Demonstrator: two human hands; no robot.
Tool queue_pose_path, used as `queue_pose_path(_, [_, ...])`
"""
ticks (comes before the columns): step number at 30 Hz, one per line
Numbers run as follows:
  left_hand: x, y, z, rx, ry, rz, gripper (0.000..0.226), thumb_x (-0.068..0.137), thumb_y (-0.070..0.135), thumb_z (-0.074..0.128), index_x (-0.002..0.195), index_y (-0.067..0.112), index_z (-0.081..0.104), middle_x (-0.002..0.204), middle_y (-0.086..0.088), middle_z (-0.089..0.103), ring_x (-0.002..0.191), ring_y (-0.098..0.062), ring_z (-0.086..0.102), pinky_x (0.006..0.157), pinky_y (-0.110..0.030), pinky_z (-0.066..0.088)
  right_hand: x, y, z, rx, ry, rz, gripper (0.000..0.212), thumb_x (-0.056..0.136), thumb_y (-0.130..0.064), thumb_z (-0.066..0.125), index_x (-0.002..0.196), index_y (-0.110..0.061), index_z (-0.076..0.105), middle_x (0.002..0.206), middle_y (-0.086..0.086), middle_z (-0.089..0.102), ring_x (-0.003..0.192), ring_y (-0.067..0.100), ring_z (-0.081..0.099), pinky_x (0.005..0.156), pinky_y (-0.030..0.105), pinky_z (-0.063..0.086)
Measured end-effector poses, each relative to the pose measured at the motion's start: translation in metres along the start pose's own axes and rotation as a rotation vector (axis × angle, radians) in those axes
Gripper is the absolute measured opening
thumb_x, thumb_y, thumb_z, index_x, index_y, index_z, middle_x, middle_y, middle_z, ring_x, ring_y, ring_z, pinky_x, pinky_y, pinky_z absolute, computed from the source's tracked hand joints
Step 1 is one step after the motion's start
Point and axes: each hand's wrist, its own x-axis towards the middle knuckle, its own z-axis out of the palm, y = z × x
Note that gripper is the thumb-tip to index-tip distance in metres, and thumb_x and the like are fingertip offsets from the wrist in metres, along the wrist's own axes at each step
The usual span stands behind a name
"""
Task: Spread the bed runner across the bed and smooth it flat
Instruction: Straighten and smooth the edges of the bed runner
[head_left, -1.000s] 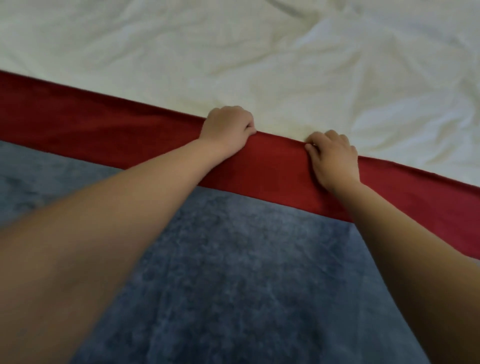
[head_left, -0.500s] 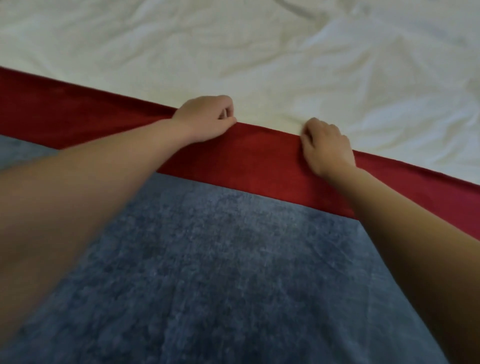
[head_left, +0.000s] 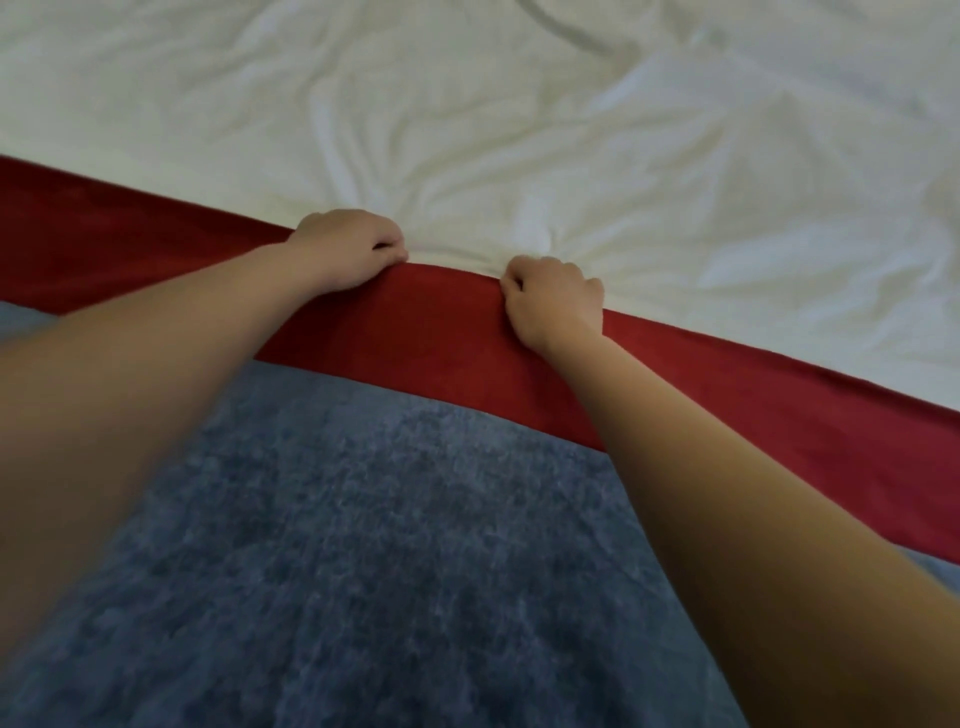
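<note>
The bed runner lies across the bed on top of a white sheet. Its far edge runs on a slant from the upper left down to the lower right. Along that edge sits a wide red band with a short, velvety nap and a soft, rounded hem. The nearer part is a blue-grey panel, plush and mottled like chenille, and it fills the lower middle of the view. The seam between red and blue is straight and runs roughly parallel to the hem.

The left grip is clenched on the red hem, knuckles up and fingers curled over the edge, so the fingertips are mostly tucked out of sight. The right grip grasps the same hem a little further along, its fingers also bent round the fabric and its thumb side facing the other hand. The two sit near each other but apart. Between them the red edge arches slightly towards the sheet in a smooth hump.

The left forearm and right forearm are bare and reach out over the blue panel.

The sheet looks like thin, smooth cotton and is heavily creased. Folds fan out from a puckered spot just beyond the hem between the two hands, and broader, softer wrinkles cross the upper right.
</note>
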Motion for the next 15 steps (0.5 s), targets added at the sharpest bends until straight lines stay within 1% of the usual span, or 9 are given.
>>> queue_pose_path(4, [-0.004,-0.003,-0.003,0.03,0.047,0.096,0.022,0.096,0.036,0.043,0.089,0.023,0.059,0.103,0.0,0.065,0.098,-0.026,0.057,0.078,-0.037,0.041,-0.002,-0.004,-0.001,-0.056,0.022,-0.034,0.025,0.096,-0.03,0.035,0.089,-0.02,0.057,0.097,0.008,0.061,0.096,0.032,0.053,0.076,0.038,0.029])
queue_pose_path(7, [-0.016,-0.016,-0.008,0.035,0.161,0.266,0.022,0.093,0.038,0.047,0.086,0.021,0.059,0.091,0.0,0.065,0.084,-0.023,0.058,0.072,-0.038,0.046,-0.003,-0.006,-0.003,-0.047,0.046,-0.013,0.022,0.092,-0.035,0.04,0.08,-0.02,0.05,0.093,0.007,0.06,0.093,0.032,0.054,0.077,0.038,0.03])
queue_pose_path(9, [-0.026,-0.034,-0.014,0.06,0.221,0.344,0.019,0.09,0.038,0.053,0.086,0.02,0.058,0.086,0.001,0.063,0.08,-0.022,0.057,0.069,-0.037,0.046,-0.005,-0.011,-0.001,0.018,0.08,0.025,0.022,0.088,-0.039,0.047,0.083,-0.02,0.055,0.094,0.005,0.061,0.094,0.03,0.055,0.079,0.037,0.033])
queue_pose_path(12, [-0.038,-0.07,-0.026,0.082,0.279,0.344,0.017,0.087,0.033,0.059,0.09,0.017,0.061,0.087,-0.004,0.061,0.085,-0.028,0.058,0.071,-0.039,0.047,-0.006,-0.031,0.006,0.102,0.141,0.008,0.021,0.085,-0.041,0.054,0.091,-0.021,0.058,0.099,0.003,0.062,0.096,0.028,0.057,0.083,0.039,0.039])
queue_pose_path(15, [-0.048,-0.113,-0.039,0.108,0.291,0.298,0.017,0.087,0.031,0.063,0.09,0.014,0.066,0.089,-0.008,0.062,0.089,-0.031,0.058,0.074,-0.041,0.047,0.0,-0.064,0.016,0.149,0.176,-0.039,0.022,0.086,-0.046,0.056,0.088,-0.024,0.057,0.096,0.0,0.061,0.094,0.023,0.057,0.083,0.039,0.041])
